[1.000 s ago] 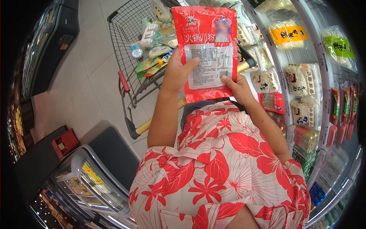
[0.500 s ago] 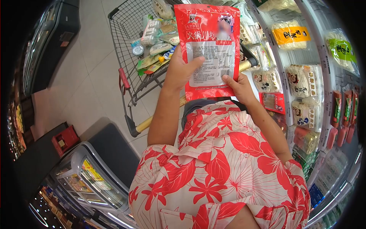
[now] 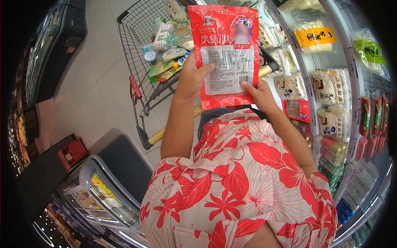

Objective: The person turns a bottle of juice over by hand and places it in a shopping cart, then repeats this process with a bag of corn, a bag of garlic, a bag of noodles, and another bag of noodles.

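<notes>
Both of my hands hold up a flat red food packet (image 3: 225,91) in front of my body. It bears Chinese lettering at the top and a grey panel of small print with a barcode below. My left hand (image 3: 193,77) grips its left edge, the thumb lying over the printed panel and the other fingers hidden behind. At the lower right edge, my right hand (image 3: 261,94) pinches the packet with its thumb near the barcode. Beyond the packet stands a wire shopping cart (image 3: 134,49), holding several bagged goods (image 3: 165,37).
To the right, a shelf unit carries bagged noodles (image 3: 316,37), more white packs (image 3: 329,87) and a similar red packet (image 3: 297,110). The cart's yellowish handle (image 3: 157,136) runs just ahead of me. Display cases (image 3: 101,192) stand to the left, across the tiled floor (image 3: 82,103).
My left thumb has slid slightly left across the printed panel. The packet has shifted a touch to the left; my right hand keeps its hold.
</notes>
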Tool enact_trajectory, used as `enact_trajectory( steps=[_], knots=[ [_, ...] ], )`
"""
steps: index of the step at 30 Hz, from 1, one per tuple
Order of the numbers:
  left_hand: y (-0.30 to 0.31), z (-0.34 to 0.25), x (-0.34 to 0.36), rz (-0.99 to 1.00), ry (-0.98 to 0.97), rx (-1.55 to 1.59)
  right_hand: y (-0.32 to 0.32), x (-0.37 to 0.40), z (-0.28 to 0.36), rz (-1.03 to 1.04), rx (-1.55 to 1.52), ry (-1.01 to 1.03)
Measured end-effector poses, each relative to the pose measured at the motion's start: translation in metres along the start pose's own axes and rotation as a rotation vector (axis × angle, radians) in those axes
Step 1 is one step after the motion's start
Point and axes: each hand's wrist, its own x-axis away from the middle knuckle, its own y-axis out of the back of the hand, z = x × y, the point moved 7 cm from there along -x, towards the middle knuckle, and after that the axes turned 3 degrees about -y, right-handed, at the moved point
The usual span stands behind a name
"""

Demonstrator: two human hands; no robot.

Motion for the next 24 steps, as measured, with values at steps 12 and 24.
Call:
enact_trajectory(
  steps=[12, 24],
  knots=[
    [0.000, 0.001, 0.001, 0.031, 0.013, -0.044, 0.004, -0.003, -0.005, 0.007, 0.047, -0.041],
    [0.000, -0.006, 0.005, 0.138, 0.052, -0.091, 0.003, -0.006, -0.001, 0.013, 0.048, 0.033]
  ],
)
